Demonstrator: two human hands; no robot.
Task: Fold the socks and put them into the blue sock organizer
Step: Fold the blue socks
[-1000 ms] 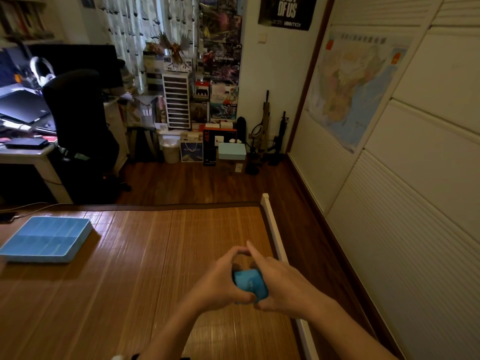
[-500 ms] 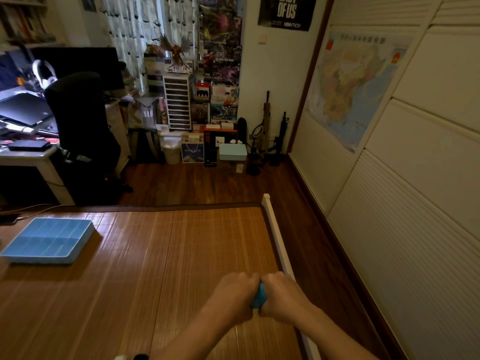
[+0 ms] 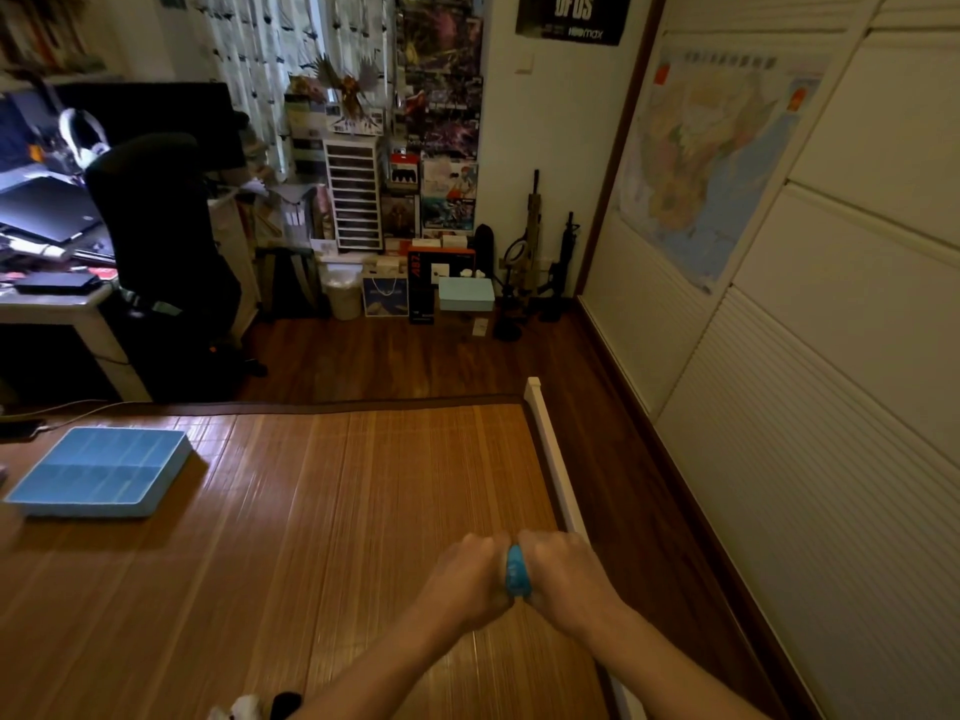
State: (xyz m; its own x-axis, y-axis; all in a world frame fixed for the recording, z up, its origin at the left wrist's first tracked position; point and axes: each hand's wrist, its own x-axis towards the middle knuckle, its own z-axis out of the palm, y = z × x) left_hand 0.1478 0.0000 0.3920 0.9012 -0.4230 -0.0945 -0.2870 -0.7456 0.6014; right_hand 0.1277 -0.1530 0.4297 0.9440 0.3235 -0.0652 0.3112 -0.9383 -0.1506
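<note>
My left hand (image 3: 467, 576) and right hand (image 3: 563, 576) squeeze the blue sock (image 3: 518, 571) between them near the mat's (image 3: 322, 511) right edge; the organizer (image 3: 98, 478) lies far left, nearer my left hand.

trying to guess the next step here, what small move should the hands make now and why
Probably carry the bright blue balled sock left toward the light blue plastic sock organizer. The left hand and right hand already squeeze it compact, and the organizer's visible compartments look empty.
</note>
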